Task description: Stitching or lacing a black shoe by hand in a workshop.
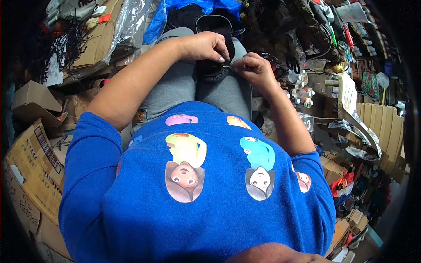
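Observation:
A black boot or shoe (215,75) is wedged between my grey-trousered knees, its ridged sole edge toward me. My left hand (210,47) bends over it from the left, fingers closed on its dark upper. On the right, my right hand (255,70) is closed in a pinch beside the shoe, close to my left fingertips. A thin, light, needle-like line (224,66) shows between the two hands. What my right fingers pinch is too small to make out.
Cardboard boxes (37,103) stand at the left, near a tangle of black cords (70,52). Blue plastic sheeting (155,26) lies ahead. Small bottles (302,92) cluster at the right, near a white chair-like frame (348,98). Dark footwear and tools are heaped at the far right.

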`<state>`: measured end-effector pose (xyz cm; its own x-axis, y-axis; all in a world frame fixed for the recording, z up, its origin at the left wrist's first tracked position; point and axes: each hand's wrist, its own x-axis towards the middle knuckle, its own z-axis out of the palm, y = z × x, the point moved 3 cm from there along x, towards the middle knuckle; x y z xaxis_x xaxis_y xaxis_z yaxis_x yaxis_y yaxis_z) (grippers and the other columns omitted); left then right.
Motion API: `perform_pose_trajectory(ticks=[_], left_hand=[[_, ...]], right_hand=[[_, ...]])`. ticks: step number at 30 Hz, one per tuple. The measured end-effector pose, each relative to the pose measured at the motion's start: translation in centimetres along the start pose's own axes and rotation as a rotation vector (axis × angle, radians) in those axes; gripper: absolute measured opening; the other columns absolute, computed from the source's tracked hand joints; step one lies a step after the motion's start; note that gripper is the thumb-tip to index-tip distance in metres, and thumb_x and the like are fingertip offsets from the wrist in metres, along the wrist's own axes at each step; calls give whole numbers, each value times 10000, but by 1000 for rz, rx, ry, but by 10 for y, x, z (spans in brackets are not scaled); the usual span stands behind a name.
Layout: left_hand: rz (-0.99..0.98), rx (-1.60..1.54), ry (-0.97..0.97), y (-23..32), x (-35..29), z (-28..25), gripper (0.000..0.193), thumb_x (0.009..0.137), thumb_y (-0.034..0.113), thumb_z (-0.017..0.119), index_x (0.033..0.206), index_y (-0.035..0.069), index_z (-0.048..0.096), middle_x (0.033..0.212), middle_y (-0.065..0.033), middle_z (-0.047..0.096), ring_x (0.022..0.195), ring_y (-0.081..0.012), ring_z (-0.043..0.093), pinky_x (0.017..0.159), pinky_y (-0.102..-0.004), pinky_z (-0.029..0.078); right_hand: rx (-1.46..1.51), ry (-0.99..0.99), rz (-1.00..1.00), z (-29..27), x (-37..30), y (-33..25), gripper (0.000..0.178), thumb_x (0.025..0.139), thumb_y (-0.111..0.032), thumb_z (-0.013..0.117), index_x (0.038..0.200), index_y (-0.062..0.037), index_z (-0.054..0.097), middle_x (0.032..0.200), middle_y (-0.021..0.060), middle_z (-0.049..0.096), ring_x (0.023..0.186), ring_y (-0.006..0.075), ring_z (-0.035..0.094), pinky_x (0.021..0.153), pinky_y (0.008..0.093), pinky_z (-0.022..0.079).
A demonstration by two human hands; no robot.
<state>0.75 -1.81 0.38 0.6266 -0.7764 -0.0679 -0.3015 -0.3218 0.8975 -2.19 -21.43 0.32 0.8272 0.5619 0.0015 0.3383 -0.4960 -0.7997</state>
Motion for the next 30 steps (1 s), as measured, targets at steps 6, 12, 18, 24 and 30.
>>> perform_pose_trajectory(ticks=[6,12,18,24,30], left_hand=[[-85,111,-161,13,-4,-2,315,797,59,600,1105,56,667,832,-66,490,847,-188,520,789,-288,415],[-88,231,-225,11,-1,1,347,768,48,599,1091,138,690,999,-90,609,926,-237,592,846,-314,458],[-14,189,23,1,4,-2,254,704,65,721,956,63,698,904,-76,524,957,-189,562,819,-320,461],[60,305,332,-7,-7,9,298,647,84,775,918,67,651,1016,-80,532,969,-271,566,850,-328,474],[-109,463,643,23,-44,32,376,732,162,726,1051,68,550,1067,-152,543,972,-359,572,821,-411,479]], right_hand=[[-173,119,-73,6,-17,-19,260,695,-11,713,927,-130,715,785,79,581,735,228,617,651,303,499],[-701,-85,-182,4,-9,-61,235,756,-28,557,907,-128,706,798,100,580,759,305,594,732,401,474],[-738,-192,-244,13,14,-51,160,759,-78,581,879,-75,687,821,141,595,789,323,609,725,412,486],[-506,-174,-64,1,10,-41,167,752,-174,669,904,-109,695,815,145,597,801,330,611,725,404,493],[-49,-80,197,6,4,-24,214,829,-192,678,933,-7,663,827,53,650,741,143,602,711,309,483]])
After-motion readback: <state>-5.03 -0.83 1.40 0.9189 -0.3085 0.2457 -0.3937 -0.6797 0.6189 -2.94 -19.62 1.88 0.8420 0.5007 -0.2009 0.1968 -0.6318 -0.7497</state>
